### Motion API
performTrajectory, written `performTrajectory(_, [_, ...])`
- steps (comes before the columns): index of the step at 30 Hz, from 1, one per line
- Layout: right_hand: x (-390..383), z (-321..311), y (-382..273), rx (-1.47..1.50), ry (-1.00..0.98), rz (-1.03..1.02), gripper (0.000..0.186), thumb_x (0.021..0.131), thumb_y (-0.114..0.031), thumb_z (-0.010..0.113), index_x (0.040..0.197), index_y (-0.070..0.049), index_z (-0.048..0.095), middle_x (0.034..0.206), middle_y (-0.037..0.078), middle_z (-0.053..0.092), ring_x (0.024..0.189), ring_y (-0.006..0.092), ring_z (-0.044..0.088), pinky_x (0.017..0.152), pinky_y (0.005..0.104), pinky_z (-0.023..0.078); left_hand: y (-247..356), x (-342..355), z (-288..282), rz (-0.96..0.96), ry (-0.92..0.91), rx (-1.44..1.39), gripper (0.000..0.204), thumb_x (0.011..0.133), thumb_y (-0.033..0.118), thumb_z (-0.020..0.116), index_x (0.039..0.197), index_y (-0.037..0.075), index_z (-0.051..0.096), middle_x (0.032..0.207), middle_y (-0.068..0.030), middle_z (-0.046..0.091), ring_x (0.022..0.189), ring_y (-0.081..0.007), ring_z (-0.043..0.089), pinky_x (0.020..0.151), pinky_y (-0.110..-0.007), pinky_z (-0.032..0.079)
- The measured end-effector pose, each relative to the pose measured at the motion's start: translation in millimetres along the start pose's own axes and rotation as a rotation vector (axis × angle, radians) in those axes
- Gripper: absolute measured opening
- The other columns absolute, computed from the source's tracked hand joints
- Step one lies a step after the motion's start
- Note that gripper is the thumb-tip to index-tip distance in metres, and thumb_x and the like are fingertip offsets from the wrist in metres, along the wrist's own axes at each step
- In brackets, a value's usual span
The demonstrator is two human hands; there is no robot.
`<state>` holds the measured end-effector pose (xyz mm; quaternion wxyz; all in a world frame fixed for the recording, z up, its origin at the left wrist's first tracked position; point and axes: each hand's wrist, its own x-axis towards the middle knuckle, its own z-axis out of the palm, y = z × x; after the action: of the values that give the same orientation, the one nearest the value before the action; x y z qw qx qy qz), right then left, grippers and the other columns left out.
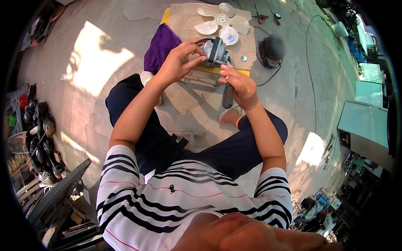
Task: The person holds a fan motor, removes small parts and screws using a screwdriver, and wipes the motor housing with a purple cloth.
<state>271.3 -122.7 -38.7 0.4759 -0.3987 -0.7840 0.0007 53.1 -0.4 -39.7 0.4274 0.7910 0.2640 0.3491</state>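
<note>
My left hand (184, 60) grips a small electric motor (214, 51) with a dark band and black cable, on a cardboard sheet (180, 16) over a low yellow-edged bench. My right hand (238, 83) is closed on a dark-handled tool (228, 97), its upper end at the motor's lower right side. A white five-bladed fan (230, 35) lies just beyond the motor. A small metal disc (243, 58) sits on the cardboard to the right. A purple cloth (159, 50) hangs at the bench's left edge.
A black dome-shaped object (272, 51) with a cable stands on the concrete floor right of the bench; gauges (276, 17) lie beyond it. Piles of dark parts (42, 138) line the left. Pale green cabinets (364, 125) and clutter line the right. My legs straddle the near side of the bench.
</note>
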Motion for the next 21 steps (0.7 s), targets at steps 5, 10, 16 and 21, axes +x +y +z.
performTrajectory(5, [3.5,0.3,0.8,0.310,0.122,0.383,0.024,0.088,0.005,0.075,0.104,-0.003,0.060,0.105,0.010,0.073,0.104,0.0259,0.074,0.089,0.0374,0.062,-5.0,1.7,1.2,-0.006,-0.020,-0.040,0.015,0.093,0.011,0.074,0.105,0.004,0.069,0.139,-0.0142,0.062,0.130,-0.0268,0.059,0.108,-0.037,0.044])
performTrajectory(10, [13.0,-6.6,28.2,0.923,0.212,1.065,0.017,0.103,-0.015,0.064,0.113,-0.008,0.053,0.106,0.012,0.071,0.107,0.0206,0.071,0.090,0.0341,0.060,-7.6,2.5,1.2,0.021,-0.026,-0.045,0.013,0.093,0.010,0.074,0.103,0.004,0.068,0.139,-0.0138,0.062,0.130,-0.0271,0.058,0.109,-0.037,0.043])
performTrajectory(16, [4.4,-4.2,49.0,1.100,0.154,1.225,0.019,0.103,-0.021,0.064,0.113,-0.009,0.051,0.109,0.012,0.069,0.106,0.0226,0.070,0.088,0.0351,0.060,-5.4,2.2,1.2,0.056,-0.022,-0.019,0.013,0.093,0.012,0.074,0.103,0.006,0.067,0.138,-0.0151,0.061,0.127,-0.0307,0.060,0.106,-0.039,0.047])
performTrajectory(21, [11.6,-14.4,26.0,0.887,0.077,1.211,0.022,0.104,-0.024,0.062,0.117,-0.012,0.049,0.112,0.013,0.069,0.107,0.0229,0.070,0.088,0.0370,0.061,-3.9,0.0,1.8,0.046,-0.009,0.005,0.015,0.093,0.013,0.074,0.103,0.006,0.066,0.138,-0.0144,0.061,0.126,-0.0309,0.060,0.105,-0.040,0.048])
